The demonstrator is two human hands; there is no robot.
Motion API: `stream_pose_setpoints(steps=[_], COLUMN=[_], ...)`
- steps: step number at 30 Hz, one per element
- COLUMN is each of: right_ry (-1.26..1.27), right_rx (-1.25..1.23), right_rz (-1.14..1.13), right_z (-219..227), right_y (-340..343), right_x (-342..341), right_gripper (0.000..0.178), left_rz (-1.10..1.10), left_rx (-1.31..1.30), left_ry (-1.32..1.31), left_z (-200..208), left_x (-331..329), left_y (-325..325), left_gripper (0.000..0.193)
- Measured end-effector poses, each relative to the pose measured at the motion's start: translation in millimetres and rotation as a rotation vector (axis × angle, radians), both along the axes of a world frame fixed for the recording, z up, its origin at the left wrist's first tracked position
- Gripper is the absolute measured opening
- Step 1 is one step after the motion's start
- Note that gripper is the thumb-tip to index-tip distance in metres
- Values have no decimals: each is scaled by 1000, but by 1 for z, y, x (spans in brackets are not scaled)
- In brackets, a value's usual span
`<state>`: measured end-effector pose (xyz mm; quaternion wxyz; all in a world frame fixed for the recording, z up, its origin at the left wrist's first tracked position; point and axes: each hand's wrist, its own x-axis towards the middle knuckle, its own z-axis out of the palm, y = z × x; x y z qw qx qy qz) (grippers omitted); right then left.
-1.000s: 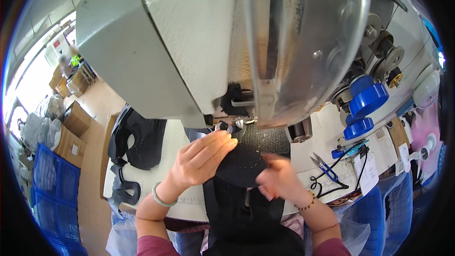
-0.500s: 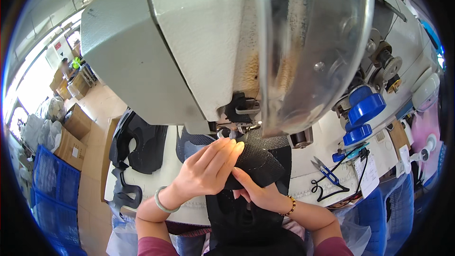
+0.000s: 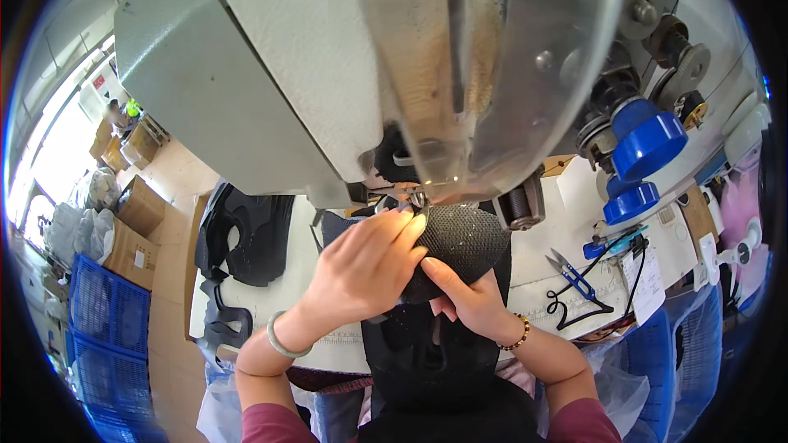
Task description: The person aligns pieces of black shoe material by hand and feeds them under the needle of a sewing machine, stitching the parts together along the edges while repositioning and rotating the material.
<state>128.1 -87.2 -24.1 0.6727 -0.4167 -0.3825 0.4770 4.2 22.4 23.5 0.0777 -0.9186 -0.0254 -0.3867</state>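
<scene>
A curved black mesh-textured piece (image 3: 464, 236) lies beneath the head of a sewing machine (image 3: 271, 74). My left hand (image 3: 365, 262) is bent over its left edge, fingertips pressed together close to the needle area (image 3: 419, 198); the thumb is hidden. My right hand (image 3: 472, 299) grips the piece's near edge, thumb on top and fingers curled below. The needle's tip and the stitching point are hard to make out behind the fingers and the clear guard (image 3: 492, 57).
Black cut-out pieces (image 3: 254, 238) lie stacked on the table's left. Blue-handled thread snips (image 3: 574, 279) rest at right, beside a black cord and a paper slip (image 3: 643, 283). Blue knobs (image 3: 648, 139) stick out from the machine. Blue crates (image 3: 111, 303) and cardboard boxes (image 3: 131, 254) stand left.
The mesh piece has turned and sits rounder under the machine. Both hands remain on it, the right slightly farther right. The whole view has shifted a little.
</scene>
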Motion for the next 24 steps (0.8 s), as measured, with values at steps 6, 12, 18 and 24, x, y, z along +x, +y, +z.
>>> stream_pose_setpoints(steps=[6, 12, 18, 24], right_ry=[16, -50, 117, 197], right_rx=[-13, -91, -31, -32], right_rz=[25, 145, 150, 150], right_z=[-1, 12, 2, 5], right_y=[0, 5, 6, 10], right_x=[-1, -13, -13, -18], right_gripper=[20, 21, 21, 27], left_rz=[-99, -132, -143, -96], left_rx=[-405, -219, -205, -160], left_ry=[63, 174, 222, 187], left_z=[8, 21, 26, 26], left_x=[-20, -24, -21, -19], left_y=[17, 30, 29, 24], left_gripper=[36, 40, 43, 43])
